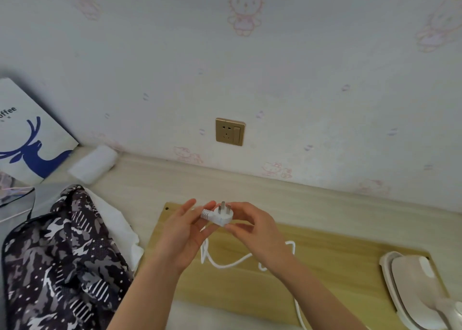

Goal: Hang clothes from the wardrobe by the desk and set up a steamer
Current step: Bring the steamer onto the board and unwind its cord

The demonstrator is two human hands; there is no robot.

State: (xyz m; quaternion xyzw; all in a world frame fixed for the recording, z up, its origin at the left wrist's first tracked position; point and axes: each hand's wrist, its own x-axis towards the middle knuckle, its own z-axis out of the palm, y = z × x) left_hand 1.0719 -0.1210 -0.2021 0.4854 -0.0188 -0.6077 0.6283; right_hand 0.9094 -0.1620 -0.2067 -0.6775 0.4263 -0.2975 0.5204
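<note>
Backdrop: wallpaper printed with pink cartoon cats rose behind a pale wood desk.
Wall socket: a gold plate was set low in the wall, above the desk's far edge and directly beyond the hands.
Board: a yellowish wooden panel lay flat on the desk under both hands.
Plug: it was white and three-pronged, held above the board between the hands, with its prongs pointing up towards the wall.
Left hand: its palm was turned inwards and its fingers were nearly straight. The thumb and fingertips lightly held the plug's ribbed collar.
Right hand: its fingers were curled, pinching the plug body between the thumb below and the fingers above.
Cord: it lay in loose white loops on the board beneath the wrists.
Steamer: a cream-coloured unit rested at the board's right end, well apart from the hands.
Patterned garment: dark camouflage-print cloth was heaped at the left over a white cloth.
Far left: a paper bag with a blue deer stood beside a white roll.
</note>
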